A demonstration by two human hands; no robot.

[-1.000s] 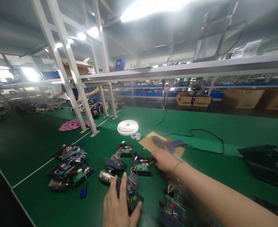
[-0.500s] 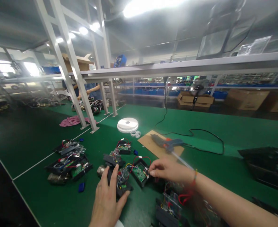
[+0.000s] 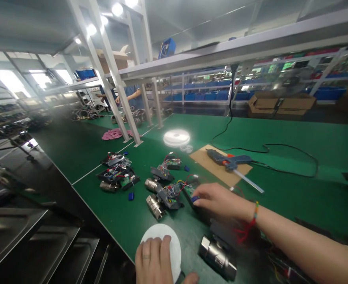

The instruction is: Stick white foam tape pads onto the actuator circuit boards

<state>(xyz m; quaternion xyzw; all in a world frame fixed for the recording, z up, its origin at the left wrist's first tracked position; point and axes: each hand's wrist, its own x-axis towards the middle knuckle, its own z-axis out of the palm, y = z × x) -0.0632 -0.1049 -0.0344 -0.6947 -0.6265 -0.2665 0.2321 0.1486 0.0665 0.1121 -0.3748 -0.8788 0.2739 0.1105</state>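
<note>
My right hand pinches a small blue block between thumb and fingertips, above a black housing with a green circuit board and thin wires; the hand covers much of it. Near the table's front edge, my left hand lies over a white round disc, fingers stretched across it and thumb apart. Between the hands lie a metal valve body and a dark wired assembly. A larger metal valve body sits below my right wrist, partly beside a dark housing.
A glue gun rests on a brown board, its cable trailing right. Further wired assemblies lie left, beside a loose blue block. White shelf posts stand behind. Metal trays are below the left edge. A person works farther back.
My left hand has left the dark assembly and moved down onto the white disc. The blue block now shows in my right hand's pinch. The camera view has turned left and tilted down.
</note>
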